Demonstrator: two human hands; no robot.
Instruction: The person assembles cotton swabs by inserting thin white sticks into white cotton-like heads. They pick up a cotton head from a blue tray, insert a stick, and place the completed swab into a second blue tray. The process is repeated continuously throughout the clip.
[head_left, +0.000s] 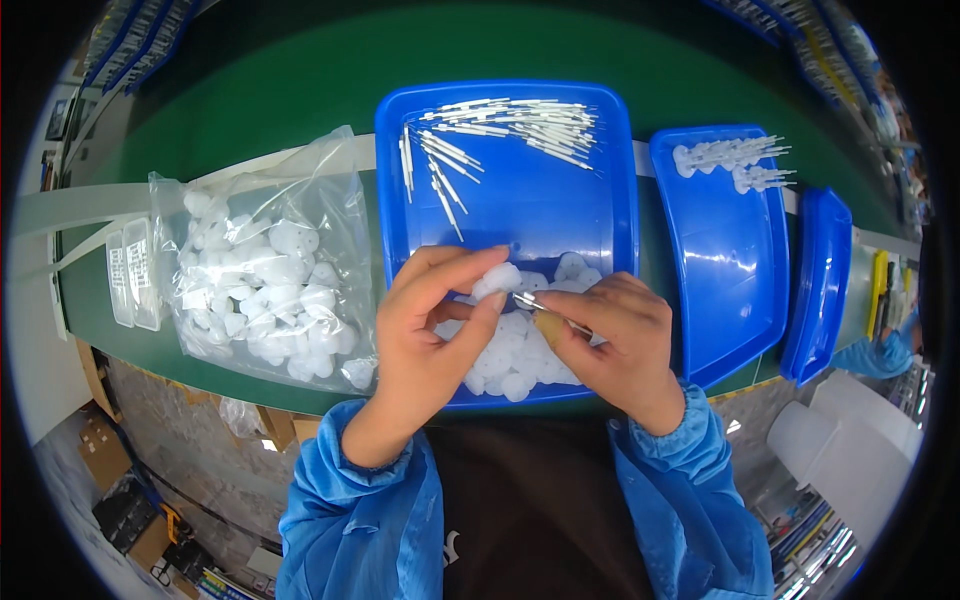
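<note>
My left hand [418,315] pinches a small white rounded plastic piece [495,281] between thumb and fingertips. In my right hand [628,340] is a thin rod [526,299] with a pale tip and a shiny shaft, whose exact kind I cannot make out. Its tip is at the white piece, and whether it is inside cannot be seen. Both hands are above the near end of a large blue tray [500,222]. Beneath them lies a heap of similar white pieces [515,360], partly hidden. Thin white sticks [552,122] are spread along the tray's far end.
A clear plastic bag [270,290] full of white pieces lies left, beside clear plastic containers [137,272]. To the right, a second blue tray [728,270] holds joined pieces on sticks [730,157]. Further right are stacked blue trays [820,285] and another person's blue sleeve [880,352].
</note>
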